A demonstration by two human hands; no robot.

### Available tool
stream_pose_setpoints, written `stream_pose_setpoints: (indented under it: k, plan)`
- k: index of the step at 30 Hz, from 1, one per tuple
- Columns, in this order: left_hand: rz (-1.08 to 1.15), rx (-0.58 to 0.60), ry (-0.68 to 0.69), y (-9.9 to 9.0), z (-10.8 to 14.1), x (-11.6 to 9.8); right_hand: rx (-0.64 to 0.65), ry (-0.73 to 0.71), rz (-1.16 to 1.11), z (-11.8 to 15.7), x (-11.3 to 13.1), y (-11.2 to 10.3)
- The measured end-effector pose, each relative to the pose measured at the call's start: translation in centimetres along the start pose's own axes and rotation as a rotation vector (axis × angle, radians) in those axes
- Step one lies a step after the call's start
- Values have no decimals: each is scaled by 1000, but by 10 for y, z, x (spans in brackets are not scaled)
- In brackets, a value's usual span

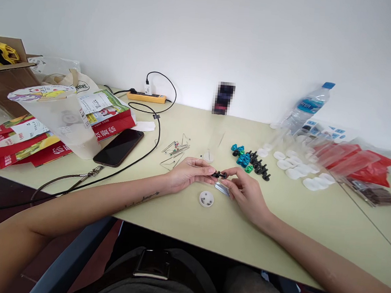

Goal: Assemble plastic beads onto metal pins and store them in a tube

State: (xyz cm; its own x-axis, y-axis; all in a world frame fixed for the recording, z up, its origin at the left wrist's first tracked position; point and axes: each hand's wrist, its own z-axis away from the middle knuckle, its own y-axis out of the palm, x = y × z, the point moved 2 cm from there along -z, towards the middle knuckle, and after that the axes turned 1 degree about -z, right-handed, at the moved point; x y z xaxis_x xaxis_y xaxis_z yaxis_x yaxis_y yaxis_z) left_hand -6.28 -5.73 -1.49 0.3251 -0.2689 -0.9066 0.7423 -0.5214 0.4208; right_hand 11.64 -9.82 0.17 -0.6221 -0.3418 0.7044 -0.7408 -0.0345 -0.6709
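On your left, a black phone [119, 147] is lying beside a tall cup [65, 120]. A brown box [9, 83] is holding yellow things [10, 54]. A yellow power strip [147, 97] is sitting by the wall [197, 38]. On your right, a water bottle [309, 106] is standing.

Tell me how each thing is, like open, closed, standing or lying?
Left hand: gripping small black part
Right hand: pinching small black part
Phone: flat, screen dark
Water bottle: capped
White dish: uncovered, small pieces inside
Cardboard box: open
Plastic cup: standing
Power strip: plugs inserted
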Motion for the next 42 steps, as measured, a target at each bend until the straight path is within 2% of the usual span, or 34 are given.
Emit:
stream_pose_setpoints:
  k: [7, 12, 19, 26, 42]
  plan:
    - [-10, 17, -12, 2, 1, 0, 27, -49, 24, 0, 2, -1]
    - [-4, 4, -4, 1, 0, 0, -18, -30, -5, 0, -2, 0]
    - [-7, 22, -19, 3, 1, 0, 27, -65, 36, -1, 4, -2]
    - [6, 10, -1, 1, 0, 1, -43, -57, 19, 0, -3, 1]
    - [45, -20, 10, -1, -2, 1, -72, -84, 33, 0, -3, -1]
